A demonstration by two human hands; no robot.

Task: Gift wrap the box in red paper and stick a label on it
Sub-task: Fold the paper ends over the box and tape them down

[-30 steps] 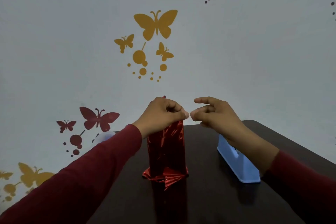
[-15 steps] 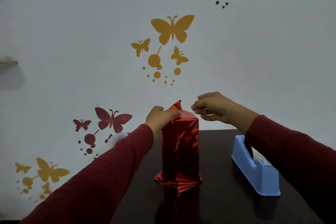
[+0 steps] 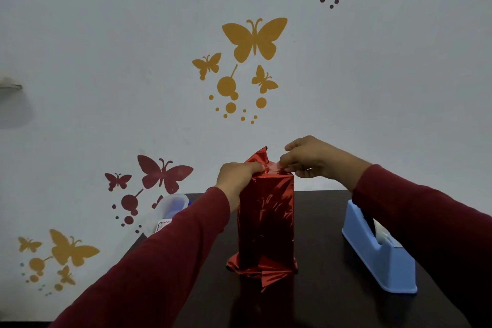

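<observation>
A: Two hands meet at the top of the box (image 3: 267,221), which stands upright on the dark table (image 3: 327,301) in shiny red paper (image 3: 259,157).

B: Where does each hand sit?

A: The left hand (image 3: 238,178) presses against the box's upper left corner, its fingers curled over the folded paper there. The right hand (image 3: 310,158) is over the upper right corner, its fingertips pinched on a clear strip of tape (image 3: 271,166) that stretches across the top between the two hands. Whether the tape already sticks to the paper cannot be told.

B: So the hands are close?

A: Nearly touching, with only the short strip between them. A pointed flap of paper stands up just behind them.

B: And below the hands?

A: The box's lower end has loose paper flaring out on the table, crumpled and unfolded.

B: Anything else nearby?

A: A blue tape dispenser (image 3: 380,255) sits on the table below the right forearm, well apart from the box. Behind the left sleeve, at the table's far edge, a translucent plastic container (image 3: 170,205) shows, with a small white card (image 3: 162,225) beside it; its detail is too small to read.

B: The sleeves?

A: Both dark red.
</observation>
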